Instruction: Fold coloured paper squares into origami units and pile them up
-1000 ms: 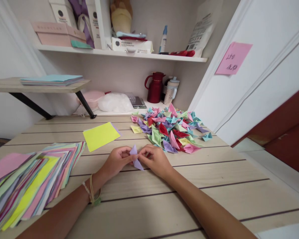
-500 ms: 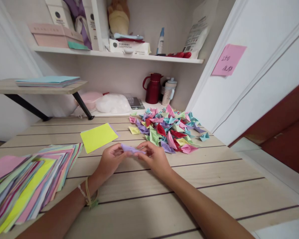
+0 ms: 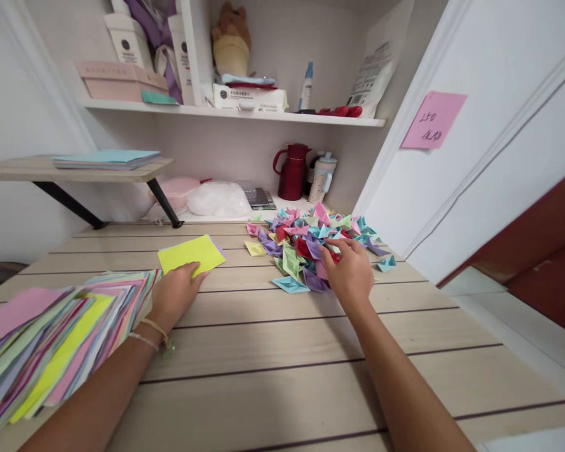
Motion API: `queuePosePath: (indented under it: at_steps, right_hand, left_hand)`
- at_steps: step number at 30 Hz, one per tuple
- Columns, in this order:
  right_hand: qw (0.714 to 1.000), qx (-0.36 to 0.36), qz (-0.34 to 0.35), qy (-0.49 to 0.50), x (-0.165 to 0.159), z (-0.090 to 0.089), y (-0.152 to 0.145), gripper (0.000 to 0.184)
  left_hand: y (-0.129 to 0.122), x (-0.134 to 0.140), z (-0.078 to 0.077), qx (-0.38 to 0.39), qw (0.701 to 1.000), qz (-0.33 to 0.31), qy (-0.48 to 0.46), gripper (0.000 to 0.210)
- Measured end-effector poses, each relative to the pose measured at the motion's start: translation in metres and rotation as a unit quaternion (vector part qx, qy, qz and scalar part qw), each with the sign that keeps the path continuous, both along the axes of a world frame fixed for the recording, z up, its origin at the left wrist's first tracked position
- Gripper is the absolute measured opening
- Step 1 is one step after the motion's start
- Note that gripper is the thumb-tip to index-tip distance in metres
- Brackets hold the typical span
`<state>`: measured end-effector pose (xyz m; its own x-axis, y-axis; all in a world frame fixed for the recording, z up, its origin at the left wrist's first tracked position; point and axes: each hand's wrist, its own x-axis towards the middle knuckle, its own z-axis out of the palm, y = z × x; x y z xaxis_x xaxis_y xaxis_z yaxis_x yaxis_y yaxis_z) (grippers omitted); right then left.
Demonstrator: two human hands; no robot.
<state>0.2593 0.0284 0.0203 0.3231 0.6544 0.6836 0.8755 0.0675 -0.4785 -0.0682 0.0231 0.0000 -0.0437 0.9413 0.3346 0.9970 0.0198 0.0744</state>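
Yellow square paper sheet [image 3: 191, 253] lay flat on pale wood-plank table [image 3: 282, 351], left hand [image 3: 173, 294] spread open, fingertips pressing its near edge. Right hand [image 3: 351, 271] rested loosely curled on heap of multicoloured folded paper boats [image 3: 311, 242], grip unclear. Fanned stack of coloured sheets [image 3: 51, 345] sat leftward. Step looked like fetching fresh sheet; sliding it closer seemed next.

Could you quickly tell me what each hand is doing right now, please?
Left hand: open, fingers on the yellow paper sheet.
Right hand: open over the pile of folded paper boats; grip unclear.

Red jug [image 3: 292, 171], pink note [image 3: 433, 119] on wall.
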Motion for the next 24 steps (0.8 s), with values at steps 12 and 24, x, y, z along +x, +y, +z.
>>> queuePosePath:
  at_steps: [12, 24]
  right_hand:
    - [0.967, -0.013, 0.255, 0.016, -0.04, -0.002, -0.018, 0.047]
    - [0.855, -0.126, 0.467, 0.187, -0.054, -0.021, -0.011, 0.041]
  left_hand:
    - [-0.009, 0.007, 0.016, 0.149, 0.987, -0.066, -0.005, 0.029]
    - [-0.032, 0.043, 0.008, 0.202, 0.866, -0.448, -0.089, 0.021]
